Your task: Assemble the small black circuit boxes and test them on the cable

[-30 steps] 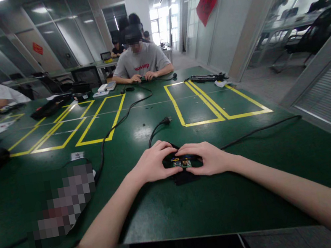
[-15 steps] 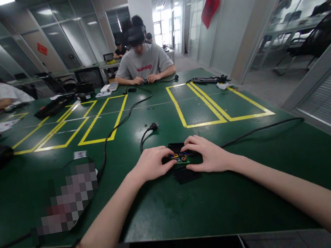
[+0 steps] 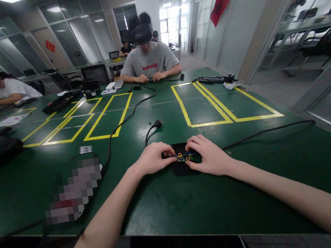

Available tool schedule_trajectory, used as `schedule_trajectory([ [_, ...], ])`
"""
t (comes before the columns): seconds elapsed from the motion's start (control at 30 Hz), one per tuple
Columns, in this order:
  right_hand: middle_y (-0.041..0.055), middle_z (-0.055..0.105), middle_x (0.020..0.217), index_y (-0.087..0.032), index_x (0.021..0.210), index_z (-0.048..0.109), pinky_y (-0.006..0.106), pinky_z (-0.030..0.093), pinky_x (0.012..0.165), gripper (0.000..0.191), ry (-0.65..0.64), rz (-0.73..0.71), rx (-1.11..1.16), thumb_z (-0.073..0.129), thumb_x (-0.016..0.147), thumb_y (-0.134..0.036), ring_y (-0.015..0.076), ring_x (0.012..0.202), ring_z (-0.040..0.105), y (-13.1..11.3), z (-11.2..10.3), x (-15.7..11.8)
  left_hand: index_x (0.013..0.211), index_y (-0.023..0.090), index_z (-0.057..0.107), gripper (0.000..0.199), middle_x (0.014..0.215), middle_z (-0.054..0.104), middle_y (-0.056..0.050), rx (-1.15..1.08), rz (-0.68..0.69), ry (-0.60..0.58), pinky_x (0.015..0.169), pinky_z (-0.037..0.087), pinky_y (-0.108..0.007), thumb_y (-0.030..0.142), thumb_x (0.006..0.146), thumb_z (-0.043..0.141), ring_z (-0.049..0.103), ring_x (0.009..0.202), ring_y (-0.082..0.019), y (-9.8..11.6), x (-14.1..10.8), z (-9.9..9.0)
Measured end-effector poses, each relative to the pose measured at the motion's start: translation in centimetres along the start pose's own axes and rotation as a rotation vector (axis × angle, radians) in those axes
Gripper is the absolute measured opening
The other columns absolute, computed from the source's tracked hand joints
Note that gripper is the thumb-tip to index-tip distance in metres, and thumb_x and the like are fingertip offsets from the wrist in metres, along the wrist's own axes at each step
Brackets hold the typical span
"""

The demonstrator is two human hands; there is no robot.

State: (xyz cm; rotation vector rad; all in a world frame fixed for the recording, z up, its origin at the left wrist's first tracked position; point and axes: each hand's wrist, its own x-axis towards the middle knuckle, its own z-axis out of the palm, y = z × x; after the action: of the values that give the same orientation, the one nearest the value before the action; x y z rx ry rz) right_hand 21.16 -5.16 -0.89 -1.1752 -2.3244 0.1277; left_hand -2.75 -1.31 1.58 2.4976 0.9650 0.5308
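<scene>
A small green circuit board (image 3: 183, 158) with ring-shaped coils and coloured wires is held level between both hands, over a black plastic case (image 3: 182, 169) that lies on the table. My left hand (image 3: 156, 157) pinches its left end between thumb and fingers. From the other side, my right hand (image 3: 207, 155) grips the right end in the same way, its fingertips hiding part of the wiring. A black cable (image 3: 269, 131) runs off to the right from beneath my right hand. Beyond my left hand lies a black power plug (image 3: 157, 123) on a short curved lead.
The green table (image 3: 155, 211) bears yellow tape outlines. A blurred-out long object (image 3: 77, 188) lies at left by a numbered tag (image 3: 86, 149). Across the table a person in a grey shirt (image 3: 148, 60) works; another person sits far left. A folded black tripod (image 3: 217, 79) lies back right.
The whole view has shifted slightly, so the table's contents appear further right. The board looks lower and closer to the case. Both hands keep their grip on it.
</scene>
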Motion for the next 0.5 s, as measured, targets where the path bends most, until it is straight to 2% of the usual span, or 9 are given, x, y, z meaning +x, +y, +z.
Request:
schedule_trajectory([
  [0.17,0.0102,0.065,0.111,-0.023,0.101,0.060,0.043,0.052,0.088,0.021,0.038,0.019,0.016,0.068,0.086,-0.035,0.0282,0.101,0.061,-0.2,-0.3,0.1,0.090,0.019,0.074,0.009,0.084,0.073,-0.001,0.080,-0.036,0.032,0.068,0.042,-0.024,0.028,0.090,0.072,0.065,0.076,-0.016,-0.4,0.1,0.2],
  [0.27,0.0099,0.063,0.120,-0.023,0.110,0.059,0.038,0.053,0.079,0.024,0.047,0.082,0.039,0.062,0.091,-0.036,0.0229,0.090,0.065,0.5,-1.1,0.0,0.090,0.018,0.074,0.012,0.084,0.073,-0.002,0.072,-0.045,0.030,0.068,0.042,-0.025,0.029,0.092,0.070,0.065,0.076,-0.017,-0.6,0.2,0.2],
  [0.4,0.0035,0.066,0.087,-0.022,0.092,0.060,0.032,0.047,0.066,0.008,-0.051,0.113,0.050,0.059,0.091,-0.031,0.0191,0.072,0.062,2.0,-2.3,0.0,0.087,0.016,0.074,0.016,0.084,0.073,-0.003,-0.063,-0.058,0.061,0.068,0.043,-0.025,0.030,0.092,0.067,0.063,0.074,-0.016,-0.4,0.2,-0.1],
  [0.5,0.0022,0.063,0.074,-0.022,0.079,0.058,0.030,0.044,0.064,0.016,-0.045,0.061,0.122,0.057,0.092,-0.031,0.0185,0.069,0.059,2.2,-3.0,-0.1,0.084,0.015,0.073,0.020,0.074,0.070,-0.001,-0.239,-0.098,0.057,0.060,0.040,-0.023,0.032,0.091,0.066,0.056,0.063,-0.012,0.1,0.0,-0.8],
])
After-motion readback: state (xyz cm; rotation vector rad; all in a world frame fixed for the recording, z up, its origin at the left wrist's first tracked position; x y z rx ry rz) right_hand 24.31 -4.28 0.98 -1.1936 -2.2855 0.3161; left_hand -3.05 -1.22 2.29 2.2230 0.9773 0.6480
